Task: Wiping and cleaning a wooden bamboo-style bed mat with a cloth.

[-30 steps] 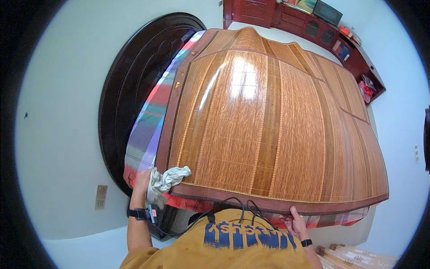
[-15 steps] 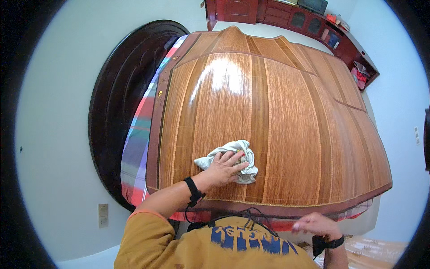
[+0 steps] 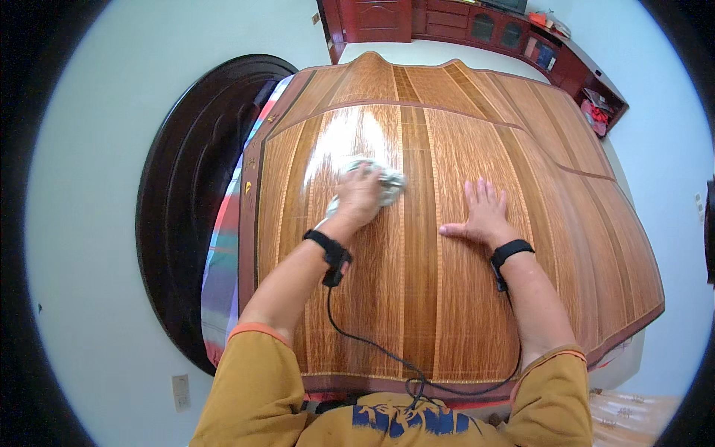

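Note:
A brown striped woven mat (image 3: 477, 298) with a dark red-brown border covers the bed. Up toward its middle, my left hand (image 3: 359, 200) presses a crumpled pale cloth (image 3: 391, 188) against the surface. The cloth bunches out past the fingers on the right, and a small corner shows near the wrist. Light glares off the mat just beyond it. To the right, my right hand (image 3: 485, 216) lies flat on the mat with its fingers spread, holding nothing. Both wrists wear black bands, joined by a thin black cable (image 3: 365, 339).
A dark curved headboard (image 3: 179, 186) rises along the left, against a pale wall. Plaid bedding (image 3: 220, 287) sticks out under the mat's left edge. Red-brown cabinets (image 3: 439, 18) line the far side, with a shelf unit at the far right. The mat's far part is raised in folds.
My left hand has slid the cloth forward, away from me. My right hand has come up from the near edge and now rests on the mat.

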{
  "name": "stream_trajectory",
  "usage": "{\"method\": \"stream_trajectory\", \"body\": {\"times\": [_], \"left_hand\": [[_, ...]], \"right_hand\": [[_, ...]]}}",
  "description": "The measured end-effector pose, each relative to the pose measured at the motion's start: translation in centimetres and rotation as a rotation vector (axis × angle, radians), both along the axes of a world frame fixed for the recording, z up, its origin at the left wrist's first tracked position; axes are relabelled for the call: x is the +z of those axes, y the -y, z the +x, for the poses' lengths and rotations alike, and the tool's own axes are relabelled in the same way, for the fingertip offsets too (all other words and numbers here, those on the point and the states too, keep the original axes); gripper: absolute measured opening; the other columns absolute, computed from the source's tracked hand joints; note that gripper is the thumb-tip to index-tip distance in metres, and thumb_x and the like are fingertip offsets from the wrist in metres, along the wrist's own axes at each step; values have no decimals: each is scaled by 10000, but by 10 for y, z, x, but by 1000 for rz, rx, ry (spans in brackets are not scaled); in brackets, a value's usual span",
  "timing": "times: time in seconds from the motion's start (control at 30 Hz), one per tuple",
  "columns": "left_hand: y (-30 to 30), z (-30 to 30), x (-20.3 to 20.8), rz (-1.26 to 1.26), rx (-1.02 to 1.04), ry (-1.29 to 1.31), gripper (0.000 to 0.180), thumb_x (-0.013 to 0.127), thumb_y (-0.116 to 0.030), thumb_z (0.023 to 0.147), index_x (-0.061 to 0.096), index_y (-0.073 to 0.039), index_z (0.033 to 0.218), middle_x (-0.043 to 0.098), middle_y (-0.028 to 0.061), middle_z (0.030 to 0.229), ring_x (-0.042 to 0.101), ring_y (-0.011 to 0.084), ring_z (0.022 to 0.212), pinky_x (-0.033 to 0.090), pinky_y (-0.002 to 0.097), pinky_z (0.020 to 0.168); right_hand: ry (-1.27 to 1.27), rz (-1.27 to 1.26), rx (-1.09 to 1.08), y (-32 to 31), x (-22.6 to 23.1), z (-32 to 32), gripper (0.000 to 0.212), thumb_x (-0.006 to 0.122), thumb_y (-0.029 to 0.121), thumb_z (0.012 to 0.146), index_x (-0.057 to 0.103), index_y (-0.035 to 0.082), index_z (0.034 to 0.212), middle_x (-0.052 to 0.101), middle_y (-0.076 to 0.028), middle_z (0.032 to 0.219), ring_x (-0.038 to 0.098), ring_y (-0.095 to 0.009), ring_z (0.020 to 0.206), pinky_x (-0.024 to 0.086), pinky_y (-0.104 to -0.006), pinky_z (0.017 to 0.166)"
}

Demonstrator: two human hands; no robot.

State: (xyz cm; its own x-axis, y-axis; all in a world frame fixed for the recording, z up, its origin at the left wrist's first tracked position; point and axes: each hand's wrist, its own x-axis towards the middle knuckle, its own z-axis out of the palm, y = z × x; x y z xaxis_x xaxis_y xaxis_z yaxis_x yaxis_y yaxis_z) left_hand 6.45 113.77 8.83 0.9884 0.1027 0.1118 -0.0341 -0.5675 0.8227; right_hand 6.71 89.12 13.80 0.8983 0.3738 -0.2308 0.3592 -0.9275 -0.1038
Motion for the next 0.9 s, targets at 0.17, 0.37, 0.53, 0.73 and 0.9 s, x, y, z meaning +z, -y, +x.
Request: {"method": "stream_trajectory", "body": {"times": [0.17,0.37,0.53,0.73,0.9], "left_hand": [[83,44,33,749,-695,470,380,551,-219,796,513,-149,1167,446,41,1284,377,223,1220,288,402,1022],[12,178,12,805,-295,311,316,592,-127,752,567,-100,1066,542,92,1128,522,250,1043,431,356,885],[-163,183,1,834,69,174,259,528,-135,813,569,-48,1053,550,145,1122,511,293,1062,410,372,912],[-347,111,-86,632,168,-6,300,399,-144,854,524,-66,1115,494,200,1186,469,357,1095,373,412,942],[-409,-40,-174,280,315,-155,358,358,-165,870,474,-4,1168,420,241,1239,369,382,1182,304,397,1002]], "right_hand": [[-13,-47,47,6,-19,4,1252,530,784,578,78,-70,1374,-10,-262,1444,-96,-371,1342,-92,-519,1038],[-67,-55,91,2,-32,10,1277,514,800,571,7,-45,1382,-53,-277,1435,-129,-403,1326,-116,-544,1019],[-141,-52,78,2,-34,15,1287,559,764,578,-56,-34,1378,-122,-277,1425,-187,-396,1313,-145,-549,1004],[-123,-74,108,5,-40,20,1309,608,723,576,-114,-30,1367,-172,-271,1417,-210,-399,1304,-152,-552,995],[-163,-84,129,1,-39,21,1320,610,726,570,-132,-24,1364,-184,-272,1413,-210,-399,1305,-142,-556,994]]}}
